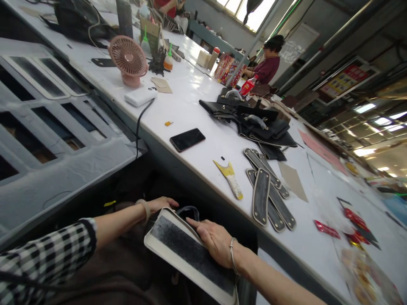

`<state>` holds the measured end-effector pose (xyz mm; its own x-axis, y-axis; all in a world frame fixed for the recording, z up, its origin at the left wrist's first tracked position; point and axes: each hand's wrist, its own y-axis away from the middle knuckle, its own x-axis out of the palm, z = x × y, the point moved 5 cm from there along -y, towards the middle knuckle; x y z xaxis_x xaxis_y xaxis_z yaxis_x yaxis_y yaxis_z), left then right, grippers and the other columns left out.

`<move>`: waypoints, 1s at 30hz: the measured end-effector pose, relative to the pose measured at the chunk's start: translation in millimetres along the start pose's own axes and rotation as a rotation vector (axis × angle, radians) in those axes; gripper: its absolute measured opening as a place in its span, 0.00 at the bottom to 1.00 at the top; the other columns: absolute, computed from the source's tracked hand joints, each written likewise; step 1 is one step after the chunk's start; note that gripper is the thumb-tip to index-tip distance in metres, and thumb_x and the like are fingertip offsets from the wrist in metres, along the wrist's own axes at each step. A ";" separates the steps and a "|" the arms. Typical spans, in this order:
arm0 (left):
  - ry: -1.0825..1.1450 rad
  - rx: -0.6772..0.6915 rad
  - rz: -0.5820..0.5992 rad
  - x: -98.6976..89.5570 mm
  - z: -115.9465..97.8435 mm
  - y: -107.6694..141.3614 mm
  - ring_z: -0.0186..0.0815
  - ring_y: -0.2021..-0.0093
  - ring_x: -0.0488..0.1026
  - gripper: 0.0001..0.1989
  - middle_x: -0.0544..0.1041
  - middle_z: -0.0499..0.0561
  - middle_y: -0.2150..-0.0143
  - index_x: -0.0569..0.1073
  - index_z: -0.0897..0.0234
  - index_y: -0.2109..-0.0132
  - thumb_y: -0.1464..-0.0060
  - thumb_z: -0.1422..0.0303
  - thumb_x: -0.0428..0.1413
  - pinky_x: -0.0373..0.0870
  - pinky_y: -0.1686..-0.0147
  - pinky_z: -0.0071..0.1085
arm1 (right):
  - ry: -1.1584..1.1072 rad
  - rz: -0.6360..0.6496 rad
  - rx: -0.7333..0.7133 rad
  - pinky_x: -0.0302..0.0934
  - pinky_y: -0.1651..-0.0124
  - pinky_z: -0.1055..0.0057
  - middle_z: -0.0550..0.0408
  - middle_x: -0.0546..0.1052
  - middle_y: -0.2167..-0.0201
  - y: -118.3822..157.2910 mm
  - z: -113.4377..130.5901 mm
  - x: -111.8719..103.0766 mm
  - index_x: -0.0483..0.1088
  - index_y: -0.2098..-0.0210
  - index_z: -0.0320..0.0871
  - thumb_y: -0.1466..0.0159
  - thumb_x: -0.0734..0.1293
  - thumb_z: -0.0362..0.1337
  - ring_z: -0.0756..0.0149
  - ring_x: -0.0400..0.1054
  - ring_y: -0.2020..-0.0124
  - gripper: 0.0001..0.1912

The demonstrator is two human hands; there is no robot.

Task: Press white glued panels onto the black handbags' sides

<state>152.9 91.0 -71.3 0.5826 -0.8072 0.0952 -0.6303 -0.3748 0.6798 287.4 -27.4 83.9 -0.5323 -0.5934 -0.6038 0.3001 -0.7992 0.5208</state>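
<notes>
Panel (190, 250): likely light, stiffish (perhaps tacky); we'd grip rims.
Right hand (216, 242): partly closed on one-o'clock edge.
Left hand (161, 204): hold hidden, we can't tell.

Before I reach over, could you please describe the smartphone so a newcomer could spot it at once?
Start at the long white table and find the pink fan. Follow the near edge toward the yellow-and-white tool; the smartphone lies flat between them. Its black rectangular screen sets it apart from that tool and the small orange item nearby.
</notes>
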 end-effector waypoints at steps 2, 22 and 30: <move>0.019 -0.032 0.025 1.4 3.1 -0.9 0.33 0.68 0.75 0.13 0.77 0.50 0.65 0.73 0.70 0.54 0.48 0.73 0.61 0.73 0.64 0.33 | 0.040 -0.007 -0.002 0.53 0.42 0.56 0.49 0.67 0.41 -1.7 3.8 -0.8 0.56 0.35 0.44 0.29 0.41 0.49 0.52 0.62 0.45 0.31; 0.129 -0.100 -0.047 9.3 5.9 -0.5 0.38 0.60 0.75 0.10 0.75 0.50 0.58 0.72 0.69 0.55 0.41 0.67 0.56 0.74 0.62 0.35 | -0.207 0.006 -0.087 0.45 0.34 0.59 0.51 0.61 0.37 -45.6 32.6 2.5 0.52 0.34 0.46 0.29 0.42 0.53 0.61 0.53 0.36 0.31; 0.146 -0.096 -0.043 4.7 3.2 -8.1 0.36 0.61 0.74 0.11 0.75 0.52 0.56 0.71 0.68 0.52 0.40 0.67 0.56 0.75 0.62 0.35 | -0.352 0.063 -0.066 0.42 0.33 0.58 0.54 0.62 0.37 -63.4 41.7 1.6 0.57 0.36 0.48 0.29 0.44 0.55 0.60 0.51 0.35 0.31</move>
<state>159.2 88.8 -78.7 0.6805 -0.7141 0.1640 -0.5554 -0.3567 0.7512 234.5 26.4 75.1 -0.7477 -0.5815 -0.3205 0.3856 -0.7733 0.5033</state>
